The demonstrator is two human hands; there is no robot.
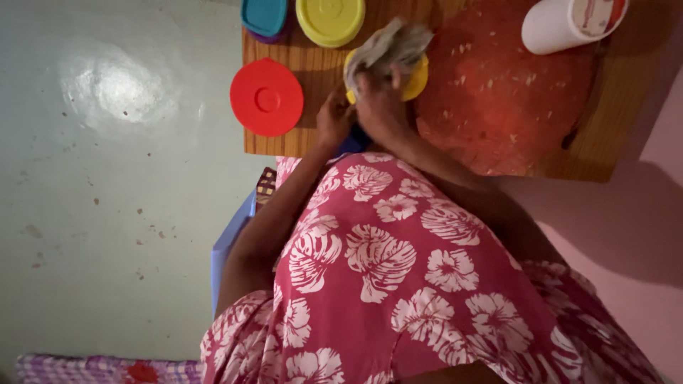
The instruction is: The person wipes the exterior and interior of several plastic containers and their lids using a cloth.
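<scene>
Two hands work at the wooden table [299,142]. We cannot make out our right hand's [380,99] fingers: a grey cloth [390,44] bunched in its grip covers them, pressing on a yellow lid [418,82] mostly hidden beneath. Our left hand [334,117] curls its fingers against that lid's near edge; something blue under the wrists stays unclear. Left of those fingers lies a red lid [267,97].

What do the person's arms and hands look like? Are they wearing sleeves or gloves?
Both arms are bare from the shoulder down, with no sleeves reaching them. The left hand and right hand wear no gloves, and no rings or bangles show in this dim view. The person wears a pink-red dress printed with big white flowers and leaves.
</scene>
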